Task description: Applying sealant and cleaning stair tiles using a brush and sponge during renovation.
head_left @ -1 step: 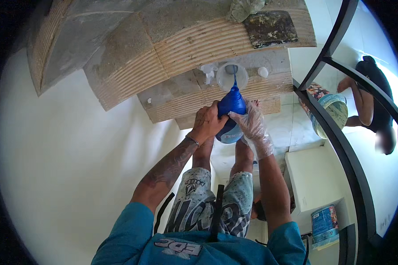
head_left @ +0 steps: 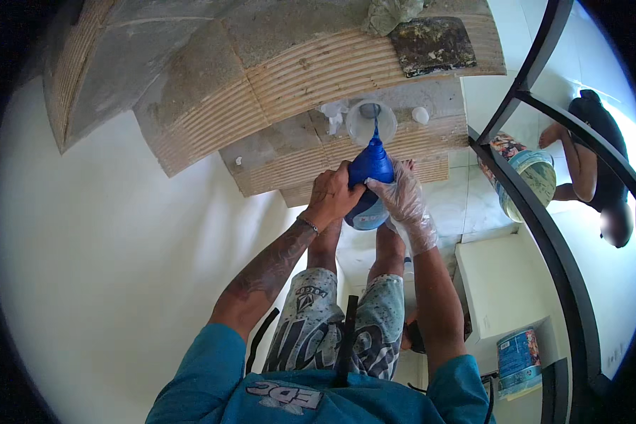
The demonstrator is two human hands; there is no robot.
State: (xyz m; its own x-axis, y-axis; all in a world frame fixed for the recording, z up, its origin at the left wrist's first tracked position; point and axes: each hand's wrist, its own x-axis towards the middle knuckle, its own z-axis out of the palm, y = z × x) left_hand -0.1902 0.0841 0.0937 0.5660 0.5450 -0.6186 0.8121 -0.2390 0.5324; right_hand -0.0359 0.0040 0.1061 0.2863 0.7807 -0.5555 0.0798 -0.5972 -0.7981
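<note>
A dark blue bottle with a tapering neck tilts away from me, held between both hands. Blue liquid stretches from its tip into a whitish translucent tub on the stone step beyond. My left hand, bare and with a bracelet at the wrist, grips the bottle's left side. On its right side my right hand closes round it in a clear plastic glove. Crumpled white plastic lies left of the tub, and a small round white piece to its right.
Ridged stone steps climb ahead, with a dark stained flat board and a crumpled cloth on them. A black metal railing curves down the right. Beyond it a person is near a bucket. A white wall stands left.
</note>
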